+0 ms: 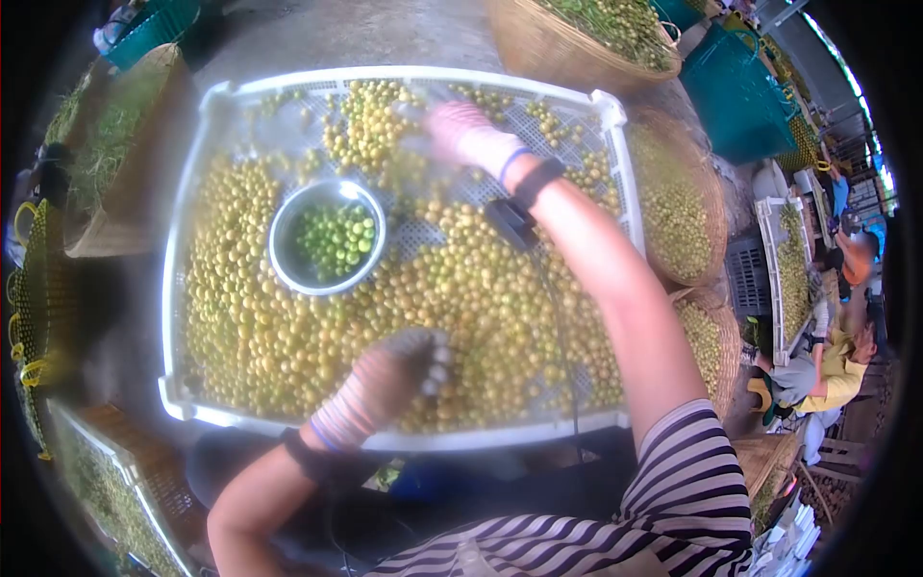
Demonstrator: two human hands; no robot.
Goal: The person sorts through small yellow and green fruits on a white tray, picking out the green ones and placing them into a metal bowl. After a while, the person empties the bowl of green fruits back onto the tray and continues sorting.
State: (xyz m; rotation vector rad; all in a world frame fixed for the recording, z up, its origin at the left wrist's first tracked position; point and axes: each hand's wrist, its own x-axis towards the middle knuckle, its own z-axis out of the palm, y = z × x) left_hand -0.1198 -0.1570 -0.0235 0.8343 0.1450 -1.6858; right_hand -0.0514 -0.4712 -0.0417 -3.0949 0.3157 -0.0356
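A white plastic mesh tray (413, 440) holds a spread of small round yellow-green fruits (260, 337). Inside it, left of the middle, stands a round metal bowl (276, 252) with greener fruits (336, 236) in it. My left hand (380, 383), in a striped glove with greyish fingertips, is low over the fruits near the tray's front edge. Its fingers are curled, and what they hold, if anything, is hidden. My right hand (461, 133), also gloved, reaches over the fruits at the far side; its fingers are smeared by motion.
Right of the tray are woven baskets of fruit (707, 202) and a teal tub (735, 96). A large basket (577, 43) stands at the back. Greenery fills a sack-like container (125, 144) at left. People work by another tray (777, 288) far right. A cable (562, 346) hangs from my right wrist.
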